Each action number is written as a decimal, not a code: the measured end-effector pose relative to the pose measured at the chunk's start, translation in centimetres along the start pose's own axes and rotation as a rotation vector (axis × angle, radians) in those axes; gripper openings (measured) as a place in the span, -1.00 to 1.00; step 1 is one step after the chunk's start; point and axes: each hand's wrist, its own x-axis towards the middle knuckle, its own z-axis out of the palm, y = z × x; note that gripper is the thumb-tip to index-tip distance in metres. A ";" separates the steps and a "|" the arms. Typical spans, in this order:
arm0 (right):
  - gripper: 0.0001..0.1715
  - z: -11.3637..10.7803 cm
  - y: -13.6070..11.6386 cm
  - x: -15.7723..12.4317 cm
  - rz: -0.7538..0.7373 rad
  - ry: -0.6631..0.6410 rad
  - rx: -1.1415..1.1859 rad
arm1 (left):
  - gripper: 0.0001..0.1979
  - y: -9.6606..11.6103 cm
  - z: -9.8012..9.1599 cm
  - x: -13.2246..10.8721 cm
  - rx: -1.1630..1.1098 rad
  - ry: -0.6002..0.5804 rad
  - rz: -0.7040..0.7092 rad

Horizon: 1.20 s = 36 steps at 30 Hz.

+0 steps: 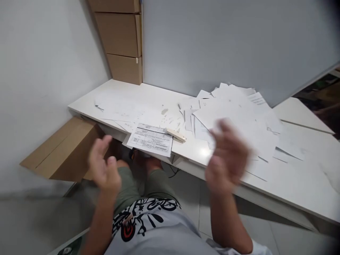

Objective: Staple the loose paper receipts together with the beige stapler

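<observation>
My left hand (105,164) is raised in front of the table's near edge, empty, its thumb apart from the fingers. My right hand (227,159), blurred by motion, is lifted before the loose papers with its thumb apart and nothing visible in it. Between the hands, a printed form (151,140) lies partly over the table's front edge. A slim cream-coloured tool (175,135) rests at the form's right corner; its exact kind is unclear. Neither hand touches the form or the tool.
A messy heap of white papers (233,109) covers the right part of the white table (159,92). Stacked cardboard boxes (120,35) stand in the back corner. Another cardboard box (66,148) is at the left, below the tabletop. Walls close in the left and back.
</observation>
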 end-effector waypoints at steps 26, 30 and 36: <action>-0.26 -4.5 18.9 4.1 0.954 0.952 0.127 | -0.64 -18.7 3.2 -12.2 0.195 -0.945 -0.823; -0.38 -6.9 22.6 2.7 0.986 1.002 -0.119 | -0.61 -19.3 5.8 -11.6 0.180 -1.044 -0.795; -0.24 -3.9 23.9 0.4 0.912 0.846 -0.454 | -0.61 -17.2 8.4 -12.8 0.115 -0.964 -0.619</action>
